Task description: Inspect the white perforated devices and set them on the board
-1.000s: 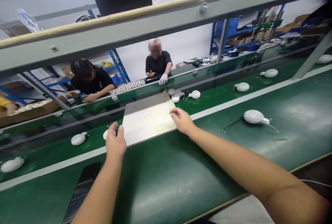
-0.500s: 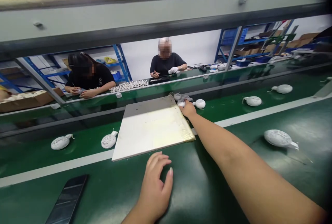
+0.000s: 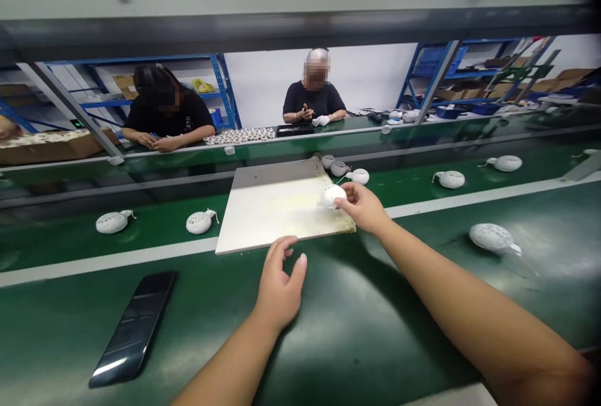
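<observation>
- Nearest to you, a black flat smartphone [image 3: 134,329] lay face up on the green conveyor surface [image 3: 357,331], well to the left of your arms.
- Your left hand [image 3: 280,285] rested on that surface just short of the near edge of the white rectangular board [image 3: 277,218]; its grip was loose and apart, fingers curled, with the fingertips at the board's edge and nothing held.
- Your right hand [image 3: 364,207] reached over the board's right side, and its grip was clamped by thumb and fingers on a small white round perforated plastic housing [image 3: 333,195], which sat just above the board near its right edge.
- The board lay flat across the white stripe [image 3: 117,259] that ran along the belt, its right part stained yellowish.
- To your right, another white perforated housing with a short stub [image 3: 493,238] lay alone on the belt.
- Left of the board, two more white housings [image 3: 199,222] [image 3: 111,222] lay apart from each other on the far lane.
- Just beyond the board's far right corner, a small cluster of round housings [image 3: 345,171] sat close together.
- Farther right along the far lane lay two more white housings [image 3: 451,179] [image 3: 506,163].
- Across the line, two people in black shirts [image 3: 164,118] [image 3: 314,99] sat at the far surface, hands busy over small parts; blue metal shelving [image 3: 225,89] stood behind them.
</observation>
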`<control>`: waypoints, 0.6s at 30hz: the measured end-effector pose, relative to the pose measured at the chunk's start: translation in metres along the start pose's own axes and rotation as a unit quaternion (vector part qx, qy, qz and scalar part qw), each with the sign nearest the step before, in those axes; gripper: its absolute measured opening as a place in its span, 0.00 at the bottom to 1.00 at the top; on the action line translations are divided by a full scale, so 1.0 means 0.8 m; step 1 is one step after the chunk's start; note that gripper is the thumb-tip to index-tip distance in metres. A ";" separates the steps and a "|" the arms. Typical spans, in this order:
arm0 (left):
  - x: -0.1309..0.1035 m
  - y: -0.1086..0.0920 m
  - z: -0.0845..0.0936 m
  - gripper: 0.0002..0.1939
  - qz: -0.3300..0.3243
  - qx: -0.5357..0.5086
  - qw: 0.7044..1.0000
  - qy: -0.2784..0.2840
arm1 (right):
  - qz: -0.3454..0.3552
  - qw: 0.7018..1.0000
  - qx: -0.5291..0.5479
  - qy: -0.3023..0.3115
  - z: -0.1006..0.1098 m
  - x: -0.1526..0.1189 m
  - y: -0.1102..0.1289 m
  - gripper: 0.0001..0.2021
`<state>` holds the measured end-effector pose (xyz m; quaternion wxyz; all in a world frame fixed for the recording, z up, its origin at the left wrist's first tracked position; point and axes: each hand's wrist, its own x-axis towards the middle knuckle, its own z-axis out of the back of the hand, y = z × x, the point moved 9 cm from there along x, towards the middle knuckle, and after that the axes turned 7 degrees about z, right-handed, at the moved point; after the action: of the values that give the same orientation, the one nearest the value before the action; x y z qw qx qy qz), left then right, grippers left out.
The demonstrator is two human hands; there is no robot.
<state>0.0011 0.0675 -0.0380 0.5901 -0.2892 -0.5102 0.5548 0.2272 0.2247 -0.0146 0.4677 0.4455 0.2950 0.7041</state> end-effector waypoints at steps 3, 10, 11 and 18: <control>-0.001 -0.020 0.008 0.20 -0.055 -0.018 0.998 0.005 | -0.018 0.970 0.183 0.161 -0.051 -0.062 0.043 0.20; -0.017 -0.063 0.006 0.23 -0.155 0.004 0.986 0.063 | 0.021 0.909 0.334 0.247 -0.117 -0.140 0.103 0.19; -0.017 -0.061 0.009 0.23 -0.146 -0.006 0.988 0.047 | 0.020 0.905 0.350 0.242 -0.120 -0.143 0.102 0.21; -0.018 -0.067 0.004 0.26 -0.140 -0.125 0.977 0.106 | -0.010 0.913 0.317 0.257 -0.129 -0.161 0.087 0.36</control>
<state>0.0197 0.0417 0.0077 0.6720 -0.3433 -0.5454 0.3648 0.1280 0.0792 -0.0461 0.2171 0.3710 0.6174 0.6588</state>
